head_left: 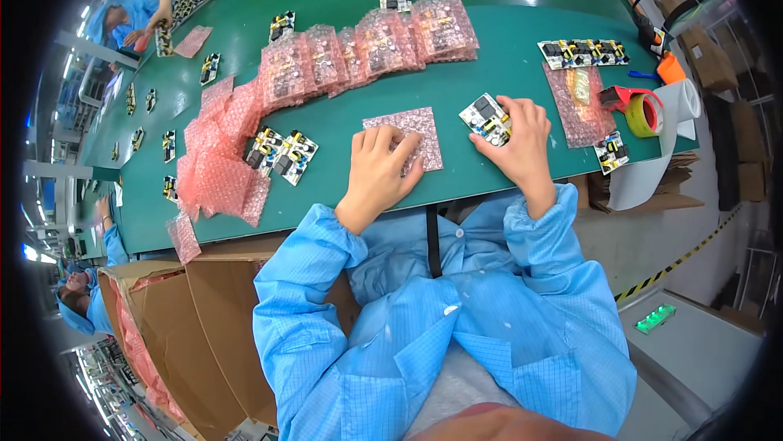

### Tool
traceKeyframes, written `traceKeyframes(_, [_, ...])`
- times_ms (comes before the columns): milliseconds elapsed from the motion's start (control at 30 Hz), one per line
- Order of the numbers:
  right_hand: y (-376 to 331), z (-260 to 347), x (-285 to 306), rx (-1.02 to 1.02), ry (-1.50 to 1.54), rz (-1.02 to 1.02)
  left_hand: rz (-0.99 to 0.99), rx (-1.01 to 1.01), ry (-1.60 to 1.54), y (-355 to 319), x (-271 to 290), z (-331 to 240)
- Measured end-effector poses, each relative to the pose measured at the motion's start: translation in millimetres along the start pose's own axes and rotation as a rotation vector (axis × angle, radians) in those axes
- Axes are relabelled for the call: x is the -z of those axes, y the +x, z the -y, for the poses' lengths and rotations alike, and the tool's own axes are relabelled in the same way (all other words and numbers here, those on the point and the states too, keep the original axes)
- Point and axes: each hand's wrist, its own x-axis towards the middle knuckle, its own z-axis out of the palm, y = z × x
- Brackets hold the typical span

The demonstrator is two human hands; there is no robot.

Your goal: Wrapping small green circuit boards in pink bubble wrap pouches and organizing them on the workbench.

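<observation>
My right hand grips a small circuit board by its right side, thumb at the near edge and fingers over the far one. Black and yellow components stand on the white board. To the left, my left hand rests on a flat pink bubble-wrap bag. Its fingers are bent over the bag's left part, with the thumb apart from them. The left fingertips press on the bag rather than visibly closing round it. Whether the bag holds anything cannot be made out.
Wrapped boards lie in a row behind my hands. Loose bubble bags pile up beside bare boards at left. A tape dispenser and several joined boards sit at right. Co-workers' hands reach in at far left; a cardboard box stands below.
</observation>
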Motion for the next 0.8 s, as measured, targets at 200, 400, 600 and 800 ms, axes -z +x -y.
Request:
traceKeyframes(200, [-4,0,23,-0.144,-0.048,0.174,-0.021,-0.079,0.034,-6,0,5])
traceKeyframes(400, [5,-2,41,-0.082,0.109,0.281,0.098,-0.021,-0.025,-9,9,0])
traceKeyframes(600, [3,-7,27,-0.353,0.727,0.459,0.143,-0.101,-0.056,-8,19,-3])
traceKeyframes(800, [-2,-16,29,-0.442,0.938,0.461,0.038,-0.076,-0.117,-11,13,-1])
